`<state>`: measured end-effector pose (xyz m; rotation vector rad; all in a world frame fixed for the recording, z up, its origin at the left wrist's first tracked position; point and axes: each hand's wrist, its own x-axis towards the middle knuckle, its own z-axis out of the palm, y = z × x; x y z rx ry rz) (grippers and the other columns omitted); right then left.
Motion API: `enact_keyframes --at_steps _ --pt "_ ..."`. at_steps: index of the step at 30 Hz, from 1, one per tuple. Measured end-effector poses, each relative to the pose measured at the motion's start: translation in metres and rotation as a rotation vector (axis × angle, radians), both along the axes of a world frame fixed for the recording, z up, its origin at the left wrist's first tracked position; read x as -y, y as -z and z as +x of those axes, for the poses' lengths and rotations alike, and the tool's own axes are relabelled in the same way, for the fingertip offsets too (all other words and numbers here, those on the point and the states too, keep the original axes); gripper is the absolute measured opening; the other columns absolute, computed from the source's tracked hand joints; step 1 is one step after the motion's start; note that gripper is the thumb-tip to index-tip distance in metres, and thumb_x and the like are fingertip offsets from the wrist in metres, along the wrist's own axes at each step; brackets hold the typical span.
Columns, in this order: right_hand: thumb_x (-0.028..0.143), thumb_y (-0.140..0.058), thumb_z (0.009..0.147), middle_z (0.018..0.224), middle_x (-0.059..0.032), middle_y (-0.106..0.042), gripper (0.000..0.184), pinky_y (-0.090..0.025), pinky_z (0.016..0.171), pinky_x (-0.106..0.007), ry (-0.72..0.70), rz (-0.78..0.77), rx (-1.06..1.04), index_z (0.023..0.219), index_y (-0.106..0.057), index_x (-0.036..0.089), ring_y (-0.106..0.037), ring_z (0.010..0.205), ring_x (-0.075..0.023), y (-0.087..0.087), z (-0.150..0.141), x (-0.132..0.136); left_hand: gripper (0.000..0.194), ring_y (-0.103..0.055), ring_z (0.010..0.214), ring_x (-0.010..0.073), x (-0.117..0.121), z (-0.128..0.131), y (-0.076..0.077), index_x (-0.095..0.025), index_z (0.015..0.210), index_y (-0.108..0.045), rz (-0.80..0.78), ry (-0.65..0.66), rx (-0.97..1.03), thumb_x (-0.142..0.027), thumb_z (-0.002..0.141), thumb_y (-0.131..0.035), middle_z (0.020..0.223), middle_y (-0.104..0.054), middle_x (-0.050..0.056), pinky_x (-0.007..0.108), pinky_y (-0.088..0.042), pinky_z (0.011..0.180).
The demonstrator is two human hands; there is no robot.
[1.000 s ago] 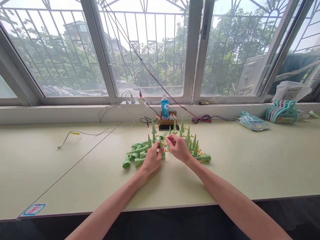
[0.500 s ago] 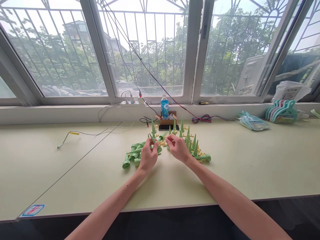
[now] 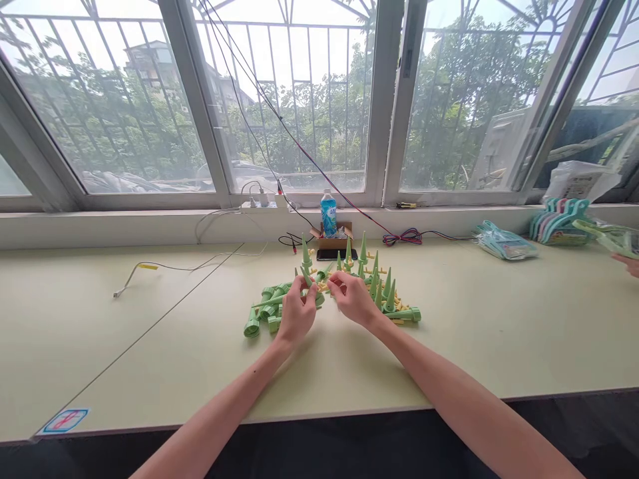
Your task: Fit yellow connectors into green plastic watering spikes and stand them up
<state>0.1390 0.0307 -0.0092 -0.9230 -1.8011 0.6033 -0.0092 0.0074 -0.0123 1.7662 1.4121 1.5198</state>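
Between the fingers and thumb of my left hand (image 3: pixel 297 314) is a green plant watering spike (image 3: pixel 306 275), its pointed end tilted up. My right hand (image 3: pixel 354 297) is closed in a pinch just to the right of it; what it pinches, if anything, is too small to make out. Loose green watering spikes (image 3: pixel 267 309) lie in a heap left of my left hand. Beyond and to the right of my right hand, several spikes (image 3: pixel 390 297) stand point up, fitted with small yellow valves. More yellow valves (image 3: pixel 402 307) lie scattered among them.
Behind the spikes are a phone (image 3: pixel 337 255), a small cardboard box (image 3: pixel 340 243) and a blue bottle (image 3: pixel 328 214). Coiled cable (image 3: pixel 403 236) and bagged hangers (image 3: pixel 506 241) lie farther right. At the right edge another person's hand (image 3: pixel 632 265) holds light green hangers (image 3: pixel 612 238).
My right hand has shifted slightly left, closer to the spike in my left hand. Another person's hand with light green hangers has come in at the right edge.
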Motion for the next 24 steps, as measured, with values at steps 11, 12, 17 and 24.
enact_keyframes --at_steps 11,12,17,24 --pt "0.031 -0.048 0.09 0.067 -0.0001 -0.059 0.017 -0.039 0.053 -0.024 -0.013 -0.012 0.033 0.079 -0.055 0.019 -0.051 0.052 -0.0118 -0.0001 -0.0018 0.0017 0.02 -0.054 0.05 0.009 -0.0001 -0.0001 0.0013 -0.019 0.093 -0.053 0.003 0.03 0.026 -0.038 0.088 -0.051 0.088 -0.065 0.004 0.022 -0.04 0.046" --pt "0.03 -0.048 0.089 0.068 -0.0003 -0.06 0.017 -0.039 0.053 -0.024 -0.013 -0.013 0.035 0.079 -0.055 0.019 -0.051 0.052 -0.0117 -0.0001 -0.0018 0.0017 0.02 -0.054 0.05 0.0091 -0.0002 0.0002 0.0013 -0.019 0.093 -0.053 0.005 0.03 0.027 -0.038 0.088 -0.051 0.087 -0.065 0.004 0.022 -0.04 0.046" --pt "0.03 -0.05 0.089 0.068 0.0001 -0.059 0.015 -0.04 0.054 -0.024 -0.038 -0.016 0.042 0.081 -0.057 0.019 -0.051 0.052 -0.0116 0.0006 -0.0017 0.0016 0.019 -0.053 0.05 0.009 -0.0004 0.0009 0.001 -0.019 0.092 -0.053 0.012 0.037 0.027 -0.037 0.088 -0.051 0.085 -0.065 0.004 0.021 -0.039 0.045" --pt "0.029 -0.05 0.09 0.069 0.0008 -0.059 0.014 -0.041 0.052 -0.024 -0.072 -0.048 0.009 0.083 -0.058 0.02 -0.05 0.048 -0.0101 0.0025 -0.0011 0.0018 0.018 -0.043 0.043 0.0062 0.0 -0.0006 -0.0005 -0.02 0.093 -0.052 -0.032 0.054 0.084 -0.037 0.088 -0.052 0.081 -0.065 0.001 0.021 -0.035 0.041"
